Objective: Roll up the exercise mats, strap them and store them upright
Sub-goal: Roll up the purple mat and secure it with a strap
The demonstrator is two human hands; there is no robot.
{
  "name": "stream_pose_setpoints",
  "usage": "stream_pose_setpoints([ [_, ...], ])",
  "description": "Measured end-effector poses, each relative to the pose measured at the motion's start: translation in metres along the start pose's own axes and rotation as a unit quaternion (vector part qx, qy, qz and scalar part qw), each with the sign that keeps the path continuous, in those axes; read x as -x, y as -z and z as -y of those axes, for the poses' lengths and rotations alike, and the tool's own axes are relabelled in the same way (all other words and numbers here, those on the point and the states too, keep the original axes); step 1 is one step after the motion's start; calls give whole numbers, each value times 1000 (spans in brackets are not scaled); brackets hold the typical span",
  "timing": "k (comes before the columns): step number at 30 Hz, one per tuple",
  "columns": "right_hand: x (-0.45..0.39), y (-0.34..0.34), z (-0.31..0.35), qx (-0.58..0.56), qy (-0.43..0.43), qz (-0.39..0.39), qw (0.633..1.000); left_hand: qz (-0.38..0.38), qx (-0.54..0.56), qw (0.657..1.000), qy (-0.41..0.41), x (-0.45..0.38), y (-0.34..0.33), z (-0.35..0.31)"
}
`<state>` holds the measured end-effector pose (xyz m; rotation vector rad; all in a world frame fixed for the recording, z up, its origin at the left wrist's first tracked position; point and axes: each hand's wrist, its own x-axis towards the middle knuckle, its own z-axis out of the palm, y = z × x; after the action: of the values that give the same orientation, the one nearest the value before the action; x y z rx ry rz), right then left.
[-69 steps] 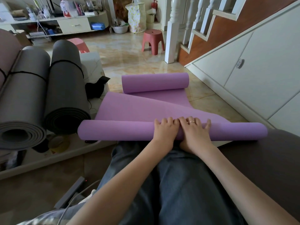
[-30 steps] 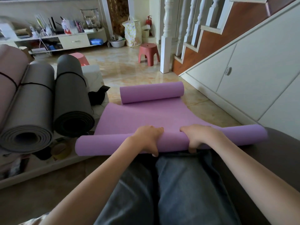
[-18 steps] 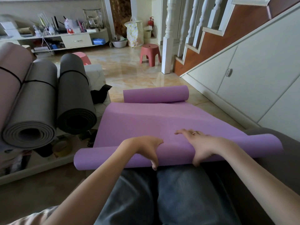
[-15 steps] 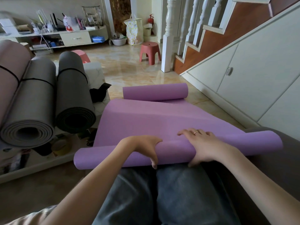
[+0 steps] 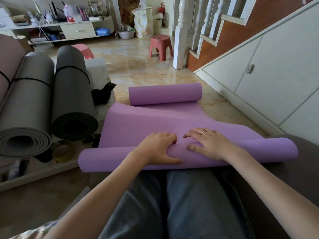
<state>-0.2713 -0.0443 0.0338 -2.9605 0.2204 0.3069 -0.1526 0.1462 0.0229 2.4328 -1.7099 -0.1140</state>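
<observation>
A purple exercise mat (image 5: 146,121) runs from the floor up to my lap. Its far end is a roll (image 5: 164,94) on the tiles, and its near end is a second roll (image 5: 107,159) across my knees. My left hand (image 5: 157,147) wraps the near roll, fingers curled over the top into the crease and thumb along the front. My right hand (image 5: 208,144), wearing a ring, presses on the roll and sheet beside it with fingers spread. Two grey mats (image 5: 72,94) (image 5: 29,104), rolled and bound with black straps, lie at the left.
A pinkish rolled mat (image 5: 6,57) shows at the left edge. A black cloth (image 5: 101,95) lies on the low white table (image 5: 96,69). A red stool (image 5: 160,45) stands by the stair post. White stair cupboards (image 5: 276,75) line the right, and a dark seat (image 5: 307,161) is beside me.
My left hand has shifted from the front of the near roll up over its top. My right hand has slid slightly forward, and the two hands are now closer together.
</observation>
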Motion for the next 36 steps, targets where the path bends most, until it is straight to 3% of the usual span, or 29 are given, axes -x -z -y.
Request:
stream_pose_setpoints([
  [4,-30,-5,-16,-86,-9,5,996,17,-61,998,-22,-8,-4,-1],
  [8,-49,-5,-22,-130,-43,29,990,101,-17,992,74,-21,-2,-3],
  [11,-49,-1,-19,-79,-65,-64,993,130,22,987,88,-32,2,4],
  [15,-27,-14,3,-8,-99,-304,948,205,97,969,94,-42,11,14],
  [19,-2,-50,15,40,-104,-307,945,261,145,950,92,-51,13,18],
  [21,-3,-51,14,41,-116,-326,937,226,114,964,85,-48,9,18],
  [24,-13,-45,14,39,-137,-355,924,100,-35,993,60,-33,4,15],
  [26,-20,-39,13,27,-144,-352,925,53,-118,991,40,-24,1,10],
  [30,-26,-34,13,24,-147,-329,932,53,-121,989,71,-25,-3,6],
  [36,-11,-46,15,56,-108,-324,938,127,-47,988,70,-41,7,13],
])
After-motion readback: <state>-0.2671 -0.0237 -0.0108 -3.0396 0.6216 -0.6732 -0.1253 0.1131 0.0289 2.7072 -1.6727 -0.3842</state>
